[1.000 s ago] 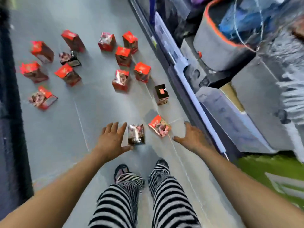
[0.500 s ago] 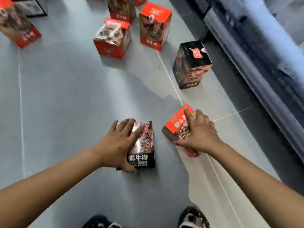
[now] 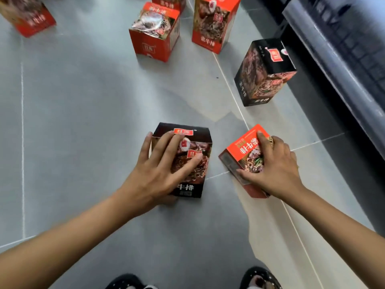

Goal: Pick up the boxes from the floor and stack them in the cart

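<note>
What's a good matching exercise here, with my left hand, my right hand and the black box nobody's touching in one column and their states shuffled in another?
Things:
1. left hand
2. right hand
3. far black box

States:
A. stands upright on the floor, untouched
B. grips the tilted red box
C. grips the near black box

Pairs: 1-C, 2-B, 3-A

open grey floor (image 3: 73, 111) left, standing black box (image 3: 264, 74) and red boxes (image 3: 154, 34) crowd ahead
</note>
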A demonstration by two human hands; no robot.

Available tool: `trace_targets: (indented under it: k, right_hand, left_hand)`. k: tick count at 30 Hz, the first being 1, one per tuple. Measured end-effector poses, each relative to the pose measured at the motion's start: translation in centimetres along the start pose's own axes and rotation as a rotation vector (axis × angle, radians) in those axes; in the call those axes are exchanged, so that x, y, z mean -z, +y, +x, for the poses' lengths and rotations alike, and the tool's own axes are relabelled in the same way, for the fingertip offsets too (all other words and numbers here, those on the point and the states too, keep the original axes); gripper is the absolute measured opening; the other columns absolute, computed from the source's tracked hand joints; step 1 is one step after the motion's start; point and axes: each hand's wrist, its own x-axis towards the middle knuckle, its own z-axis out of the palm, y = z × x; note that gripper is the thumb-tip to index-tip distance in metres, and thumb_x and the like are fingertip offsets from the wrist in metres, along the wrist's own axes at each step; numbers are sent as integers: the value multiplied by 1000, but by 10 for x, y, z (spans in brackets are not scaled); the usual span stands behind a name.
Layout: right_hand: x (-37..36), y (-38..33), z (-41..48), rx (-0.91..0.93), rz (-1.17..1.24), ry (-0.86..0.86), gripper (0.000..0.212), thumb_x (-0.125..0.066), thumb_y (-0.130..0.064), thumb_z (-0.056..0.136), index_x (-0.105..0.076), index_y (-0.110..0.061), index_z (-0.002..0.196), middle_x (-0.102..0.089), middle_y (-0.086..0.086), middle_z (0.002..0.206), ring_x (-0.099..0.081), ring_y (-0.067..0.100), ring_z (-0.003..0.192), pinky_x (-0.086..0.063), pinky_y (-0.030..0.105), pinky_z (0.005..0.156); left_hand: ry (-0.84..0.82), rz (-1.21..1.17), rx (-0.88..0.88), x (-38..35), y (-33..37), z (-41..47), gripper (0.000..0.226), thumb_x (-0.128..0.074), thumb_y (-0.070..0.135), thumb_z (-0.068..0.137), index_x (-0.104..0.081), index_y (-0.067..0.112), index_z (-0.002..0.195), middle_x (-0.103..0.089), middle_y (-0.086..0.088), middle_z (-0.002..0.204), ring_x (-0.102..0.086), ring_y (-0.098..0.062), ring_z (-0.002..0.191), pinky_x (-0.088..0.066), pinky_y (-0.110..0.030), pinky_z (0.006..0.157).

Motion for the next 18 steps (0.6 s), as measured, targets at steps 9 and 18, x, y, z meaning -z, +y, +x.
trace_targets:
  k: [9,18]
  right_hand:
    - [-8,-16,1,-120,35,54,113,-59,-79,60,-19,-24,150,-33,14,142,-32,32,131,-27,47,105]
    - [-3,-48,17,-152,163,13,125,-47,-94,49,-8,-31,150,-27,12,147,-27,32,135,-28,50,106]
  left_hand:
    - [298,159,129,-20,-20,6,83,-80,36,68,-42,19,140,-46,-30,135,-39,-43,128,-28,-61,103]
    - [252,41,170,-2,-21,19,79,-54,69,78,-49,18,139,-47,-19,140,-47,-37,119,-31,-51,96]
